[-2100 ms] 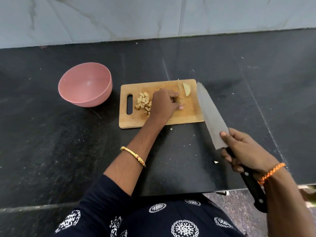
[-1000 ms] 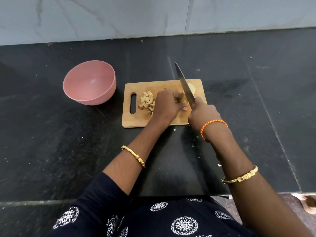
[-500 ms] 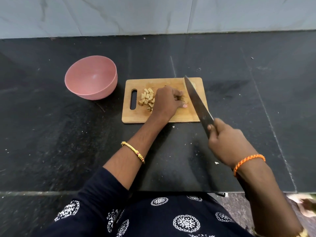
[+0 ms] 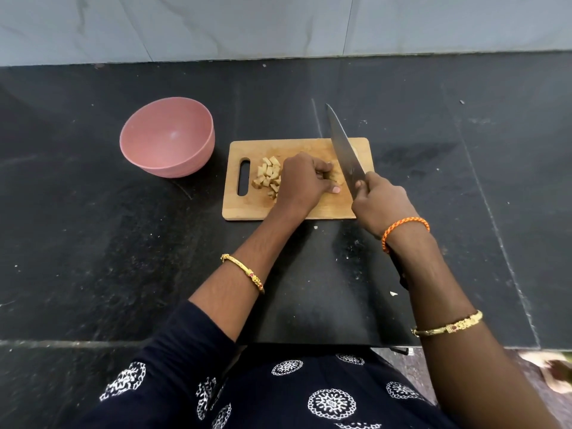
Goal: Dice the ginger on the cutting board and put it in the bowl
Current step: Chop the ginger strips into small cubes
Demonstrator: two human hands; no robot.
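Observation:
A wooden cutting board (image 4: 309,148) lies on the black counter. Several ginger cubes (image 4: 268,177) sit in a heap near its handle slot. My left hand (image 4: 303,182) is curled over a ginger piece (image 4: 335,177) at the board's middle, pinning it down; most of that piece is hidden under the fingers. My right hand (image 4: 382,204) grips a large knife (image 4: 343,150), whose blade stands just right of my left fingers with its tip pointing away past the board's far edge. An empty pink bowl (image 4: 167,140) stands left of the board.
The black stone counter (image 4: 93,243) runs back to a pale tiled wall (image 4: 278,23). Small ginger scraps (image 4: 393,294) lie on the counter near my right forearm. The counter's front edge sits just before my body.
My right hand has swung the knife back from the right front of the board and set the blade beside my left fingers. The left hand has stayed put on the ginger.

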